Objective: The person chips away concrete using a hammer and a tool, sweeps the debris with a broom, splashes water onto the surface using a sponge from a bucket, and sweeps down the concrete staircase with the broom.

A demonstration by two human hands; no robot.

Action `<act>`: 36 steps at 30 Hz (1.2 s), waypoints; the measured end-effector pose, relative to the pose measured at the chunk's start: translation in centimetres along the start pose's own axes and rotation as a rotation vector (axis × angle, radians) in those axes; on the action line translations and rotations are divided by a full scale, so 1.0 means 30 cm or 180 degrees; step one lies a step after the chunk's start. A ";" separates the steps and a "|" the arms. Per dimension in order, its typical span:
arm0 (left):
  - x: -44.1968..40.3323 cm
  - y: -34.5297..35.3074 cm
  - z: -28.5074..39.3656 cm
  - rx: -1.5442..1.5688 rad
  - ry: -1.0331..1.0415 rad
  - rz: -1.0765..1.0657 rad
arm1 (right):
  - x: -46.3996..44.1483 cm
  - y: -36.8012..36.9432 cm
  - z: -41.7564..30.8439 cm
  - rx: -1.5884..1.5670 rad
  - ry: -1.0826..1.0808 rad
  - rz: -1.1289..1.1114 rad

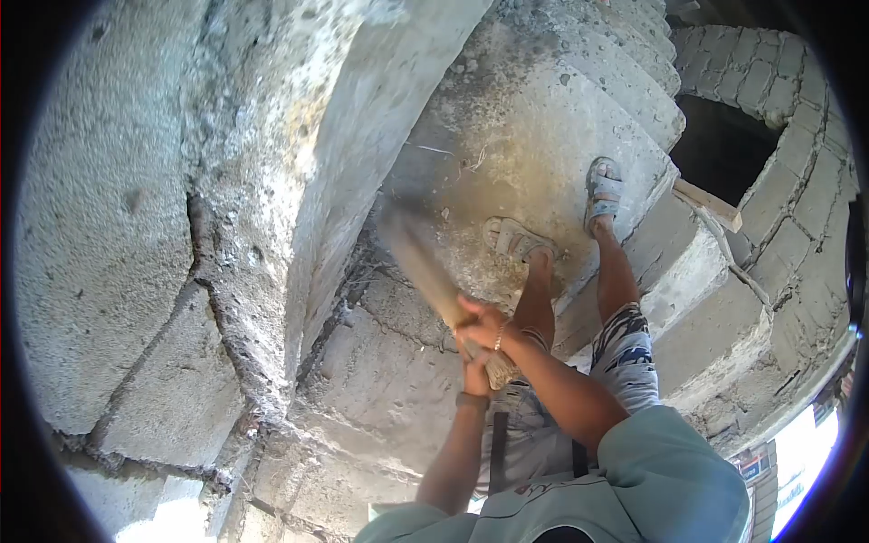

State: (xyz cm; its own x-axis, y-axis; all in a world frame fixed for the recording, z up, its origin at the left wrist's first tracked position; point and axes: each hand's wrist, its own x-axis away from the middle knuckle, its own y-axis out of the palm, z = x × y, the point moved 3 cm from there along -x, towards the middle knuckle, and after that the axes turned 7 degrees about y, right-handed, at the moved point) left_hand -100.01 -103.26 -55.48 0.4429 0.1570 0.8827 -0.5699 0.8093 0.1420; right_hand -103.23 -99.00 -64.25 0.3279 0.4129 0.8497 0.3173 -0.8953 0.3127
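A tan bundle that looks like a stick broom (430,281) slants across the middle of the view. Its far end is dark and smeared by motion near the concrete landing (534,118), while its thicker butt shows bundled ends near my shorts. My right hand (486,328), with a bracelet at the wrist, wraps around the bundle. Just below, my left hand (475,373), with a dark band at the wrist, grips it closer to the butt. Some fingers of each hand are hidden. My sandalled feet stand on the dusty landing beyond.
A rough concrete wall (118,226) with cracked joints rises on the left. Concrete steps (625,90) run along the upper right. A dark opening (724,145) in the block wall (797,244) lies right, with a wooden board (706,203) by its edge.
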 end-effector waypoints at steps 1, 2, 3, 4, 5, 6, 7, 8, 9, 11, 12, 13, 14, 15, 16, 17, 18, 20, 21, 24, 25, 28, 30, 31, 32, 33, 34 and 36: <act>0.012 -0.014 -0.032 0.0226 -0.0040 0.0346 | -0.059 0.024 0.060 -0.0015 -0.0020 -0.0010; 0.012 -0.035 -0.065 0.0462 -0.0084 0.0696 | -0.122 0.062 0.135 0.0423 0.0219 -0.0473; -0.025 -0.039 -0.084 0.0805 -0.0091 0.0414 | -0.119 0.029 0.104 0.0483 0.0350 -0.0678; -0.085 -0.028 -0.125 0.0794 -0.0009 0.0309 | -0.118 -0.003 0.075 0.0551 0.0478 -0.0884; -0.177 0.062 -0.115 0.0788 0.0055 0.0216 | -0.115 -0.129 -0.060 0.0240 0.0510 -0.0829; -0.242 0.197 -0.054 0.0533 0.0101 -0.0200 | -0.255 -0.196 -0.002 0.1276 0.0214 -0.0541; -0.370 0.255 -0.088 0.0340 -0.0266 -0.0405 | -0.245 -0.365 -0.084 -0.0293 0.0194 0.0145; -0.493 0.313 -0.121 0.0130 -0.0621 -0.0637 | -0.224 -0.518 -0.240 -0.0926 0.0518 0.0255; -0.541 0.446 -0.065 0.0036 -0.0572 -0.0728 | -0.224 -0.624 -0.326 -0.0351 0.0323 0.0444; -0.489 0.541 -0.007 -0.0044 -0.0570 -0.0758 | -0.185 -0.713 -0.392 -0.0945 -0.0080 0.1030; -0.456 0.574 0.040 0.0056 -0.0319 -0.0867 | -0.170 -0.714 -0.396 -0.0922 -0.0113 0.1044; -0.414 0.588 0.071 0.0145 -0.0078 -0.0959 | -0.126 -0.683 -0.389 -0.0480 -0.0319 0.1307; -0.371 0.561 0.064 -0.0049 -0.0140 -0.0851 | -0.083 -0.642 -0.369 -0.0057 -0.0529 0.1560; -0.341 0.508 0.046 -0.0244 -0.0158 -0.0754 | -0.079 -0.599 -0.308 -0.0064 -0.0256 0.1327; -0.340 0.389 -0.056 0.0090 -0.0191 -0.0684 | -0.071 -0.554 -0.236 -0.0071 0.0029 0.1099; -0.288 0.316 -0.115 0.0219 -0.0194 -0.0469 | -0.043 -0.506 -0.191 0.0437 0.0311 0.0907; -0.235 0.246 -0.172 0.0348 -0.0187 -0.0254 | -0.011 -0.456 -0.167 0.0640 0.0473 0.0649; -0.144 0.252 -0.163 0.0263 -0.0134 0.0124 | 0.042 -0.373 -0.145 0.0760 0.0639 0.0068; -0.119 0.271 -0.146 0.0230 0.0033 0.0423 | 0.005 -0.364 -0.115 0.0753 0.0652 0.0062; -0.238 0.306 -0.166 0.0748 0.0166 0.0294 | -0.123 -0.360 -0.085 0.0431 0.0369 -0.0563; -0.365 0.356 -0.167 0.0710 0.0009 0.0078 | -0.190 -0.436 -0.150 0.0106 0.0292 -0.0675; -0.635 0.650 -0.060 0.0142 -0.0106 -0.0420 | -0.314 -0.791 -0.401 -0.0607 0.0248 -0.0006; -0.616 0.904 0.060 0.0096 -0.0389 -0.0570 | -0.287 -0.977 -0.549 -0.0318 0.0157 0.0625; -0.639 0.951 0.062 0.0127 -0.0375 -0.0605 | -0.285 -1.043 -0.594 0.0090 -0.0008 0.0914; -0.655 0.993 0.054 0.0188 -0.0231 -0.0740 | -0.270 -1.087 -0.628 0.0506 -0.0164 0.1190; -0.646 1.017 0.058 0.0234 -0.0099 -0.0850 | -0.242 -1.092 -0.632 0.0529 -0.0156 0.1189; -0.640 1.001 0.055 0.0239 -0.0078 -0.0859 | -0.212 -1.090 -0.636 0.0521 -0.0207 0.1286; -0.609 0.901 0.005 0.0522 -0.0474 -0.1049 | -0.121 -1.034 -0.649 0.0457 -0.0271 0.1519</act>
State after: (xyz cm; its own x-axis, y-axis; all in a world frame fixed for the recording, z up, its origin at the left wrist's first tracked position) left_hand -123.61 -84.35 -67.70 0.5222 -0.1896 0.8314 -0.5222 0.6997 0.4876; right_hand -131.59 -75.98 -68.76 0.5358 -0.0194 0.8441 0.2315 -0.9581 -0.1689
